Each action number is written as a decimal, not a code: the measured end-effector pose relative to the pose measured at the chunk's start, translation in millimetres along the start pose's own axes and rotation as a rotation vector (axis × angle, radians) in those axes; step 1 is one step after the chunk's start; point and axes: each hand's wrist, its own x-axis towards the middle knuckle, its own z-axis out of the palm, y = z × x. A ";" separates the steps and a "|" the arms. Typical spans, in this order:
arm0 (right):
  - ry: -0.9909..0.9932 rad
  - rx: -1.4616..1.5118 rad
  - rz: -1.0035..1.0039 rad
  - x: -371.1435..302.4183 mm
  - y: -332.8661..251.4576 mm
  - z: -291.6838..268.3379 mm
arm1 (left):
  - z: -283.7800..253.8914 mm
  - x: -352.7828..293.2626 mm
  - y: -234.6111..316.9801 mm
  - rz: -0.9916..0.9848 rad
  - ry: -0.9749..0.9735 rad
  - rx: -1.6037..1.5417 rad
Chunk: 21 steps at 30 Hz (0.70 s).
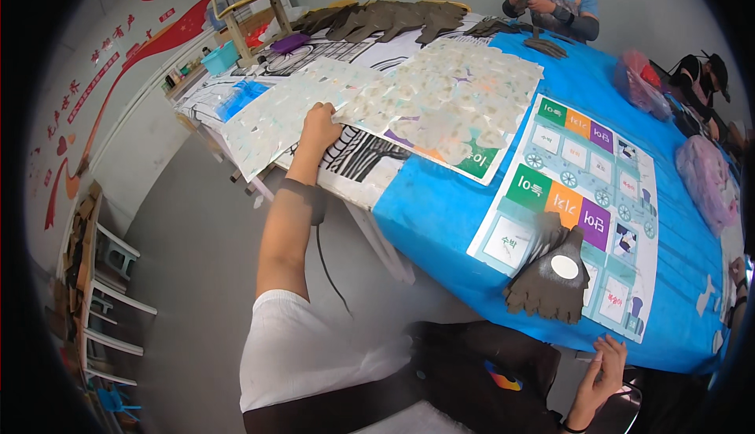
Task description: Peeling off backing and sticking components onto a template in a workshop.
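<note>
My left hand (318,125) reaches far out and grips the near edge of a large sheet (440,99) covered with pale cut-out pieces, which lies on the table. A second pale sheet (275,115) lies just left of that hand. My right hand (602,367) hovers by the table's near edge with its fingers apart and nothing in it. Just above it, a small stack of dark grey glove-shaped pieces (550,280) rests on a colourful printed mat (582,158); the top piece carries a white oval patch (565,266).
The table has a blue cover (440,214). A pile of dark grey pieces (393,17) lies at the far end, where another person (554,1) handles some. Pink bags (704,174) sit at the right. White chairs (110,277) stand at the left wall.
</note>
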 end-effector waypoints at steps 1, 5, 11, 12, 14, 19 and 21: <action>0.002 -0.002 -0.001 0.6 -1.5 0.8 | -1.3 1.5 1.0 0.046 -0.069 0.056; 0.020 -0.015 0.000 0.9 0.5 3.4 | -0.2 4.3 4.5 0.121 -0.156 0.215; 0.001 -0.009 0.012 -8.5 9.9 6.7 | 6.6 -5.8 8.1 0.066 -0.066 0.278; -0.015 0.002 0.025 -9.9 12.0 8.6 | 6.7 -6.4 8.4 0.050 -0.059 0.284; 0.026 -0.046 -0.072 -6.8 6.7 8.1 | 5.3 -7.6 16.3 0.044 -0.023 0.287; -0.072 -0.022 0.019 -7.8 -8.3 1.9 | 3.6 -7.5 36.5 0.015 -0.003 0.245; -0.106 -0.046 0.038 -8.0 -9.2 4.9 | -0.3 -9.9 38.3 0.029 0.007 0.162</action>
